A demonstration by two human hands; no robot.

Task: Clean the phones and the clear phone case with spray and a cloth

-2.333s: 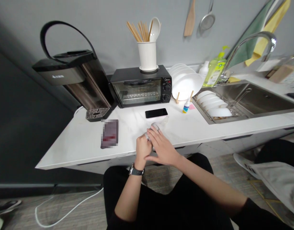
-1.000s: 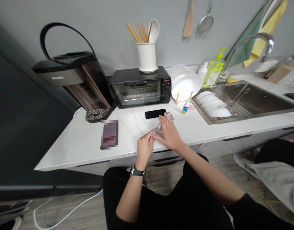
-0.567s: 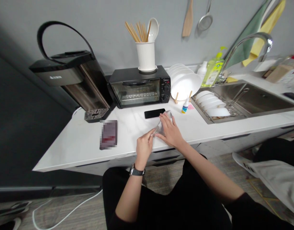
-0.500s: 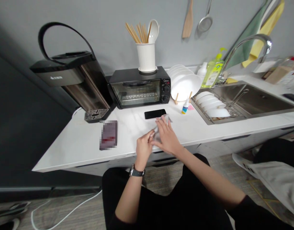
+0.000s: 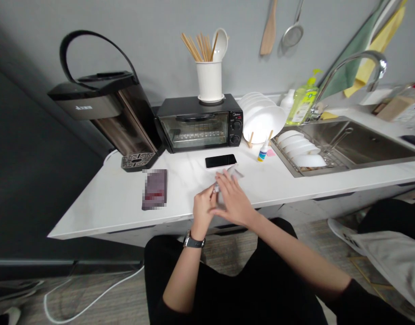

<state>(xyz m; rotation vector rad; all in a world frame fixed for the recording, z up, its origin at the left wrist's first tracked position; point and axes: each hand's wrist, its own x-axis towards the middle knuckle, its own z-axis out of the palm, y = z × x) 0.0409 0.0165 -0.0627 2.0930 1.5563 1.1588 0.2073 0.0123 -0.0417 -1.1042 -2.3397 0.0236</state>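
Grey, thin material, whether cloth or plastic cannot be told, is seen as a crumpled sheet (image 5: 237,172) between the two hands, at the front edge of the table (image 5: 102,207). Its near left end is gripped in the bent, closed fingers of the left hand (image 5: 203,205), though part of that grip is hidden. Most of the sheet is covered by the right hand (image 5: 232,198), which is held open over it, with fingers stretched out and the thumb spread towards the left hand. Beyond the right fingertips a corner is left showing, near a black phone (image 5: 221,161) laid flat. Farther right, a small bottle (image 5: 262,151) is stood upright before the white plates (image 5: 264,122). Left of both hands, a partly pixelated dark packet (image 5: 155,189) is laid.
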